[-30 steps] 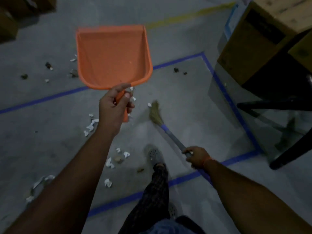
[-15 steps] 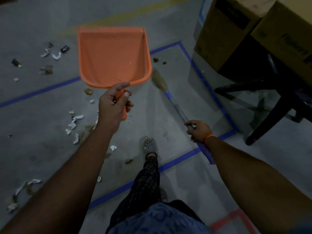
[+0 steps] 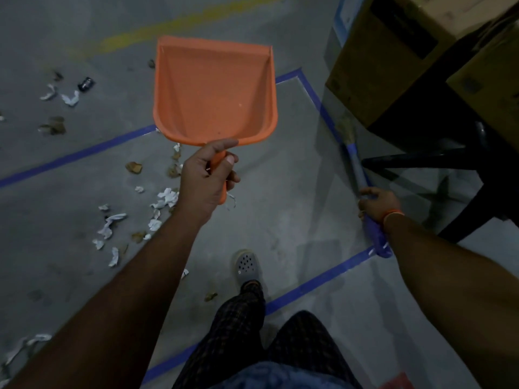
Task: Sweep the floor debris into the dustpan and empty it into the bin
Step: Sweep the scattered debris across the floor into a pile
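Dark checked trousers (image 3: 238, 327) and a grey perforated clog (image 3: 245, 265) are nearest, the foot planted on the grey concrete floor (image 3: 295, 192) just inside a blue tape line (image 3: 317, 282). Up from there, the left hand (image 3: 206, 178) is wrapped round the short handle of the orange dustpan (image 3: 214, 91), thumb laid across the neck, holding it in the air with its open scoop tipped away and its inside showing only a few specks. Beneath and to the left of that hand, crumpled white paper scraps (image 3: 165, 197) and brown bits lie scattered on the floor. Over on the right, the right hand (image 3: 377, 202), an orange band at its wrist, grips the blue-handled broom (image 3: 356, 164) partway along the shaft; the bristles touch the floor by the tape corner, close to the cardboard boxes (image 3: 393, 60) and a dark chair leg (image 3: 415, 160). Farther off, more scraps (image 3: 70, 98) lie beyond the tape, with a yellow floor line (image 3: 168, 29) past them.
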`<action>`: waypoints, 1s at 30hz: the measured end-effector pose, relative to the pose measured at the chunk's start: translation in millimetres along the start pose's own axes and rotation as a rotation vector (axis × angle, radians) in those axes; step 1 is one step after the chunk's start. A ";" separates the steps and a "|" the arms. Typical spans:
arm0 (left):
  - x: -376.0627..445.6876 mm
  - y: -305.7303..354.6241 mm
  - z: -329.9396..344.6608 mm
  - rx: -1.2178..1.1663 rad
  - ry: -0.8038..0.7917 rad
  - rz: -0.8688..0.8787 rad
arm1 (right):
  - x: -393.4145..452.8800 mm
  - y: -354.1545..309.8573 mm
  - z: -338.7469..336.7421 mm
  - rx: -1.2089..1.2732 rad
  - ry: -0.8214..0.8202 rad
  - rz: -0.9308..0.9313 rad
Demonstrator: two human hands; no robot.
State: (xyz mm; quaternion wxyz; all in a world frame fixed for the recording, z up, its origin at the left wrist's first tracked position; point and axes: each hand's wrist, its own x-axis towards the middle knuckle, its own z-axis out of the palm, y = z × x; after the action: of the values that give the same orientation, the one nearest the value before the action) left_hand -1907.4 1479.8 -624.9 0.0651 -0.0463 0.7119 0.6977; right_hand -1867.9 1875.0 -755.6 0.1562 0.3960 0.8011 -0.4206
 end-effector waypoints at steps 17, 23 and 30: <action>66.7 4.3 10.9 -0.005 0.234 -0.037 | 75.7 -72.2 42.7 -0.569 -0.458 -0.325; 82.7 10.4 21.6 0.018 0.312 -0.024 | 95.7 -92.8 38.6 -0.571 -0.555 -0.505; 99.0 13.8 36.0 0.021 0.358 -0.012 | 146.4 -92.3 -1.9 -0.505 -0.331 -0.501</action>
State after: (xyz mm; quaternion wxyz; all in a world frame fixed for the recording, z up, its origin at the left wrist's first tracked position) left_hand -2006.3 1518.6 -627.5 -0.0580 -0.1734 0.7191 0.6704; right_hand -2031.7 1919.5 -789.1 0.2685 0.0642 0.9152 -0.2937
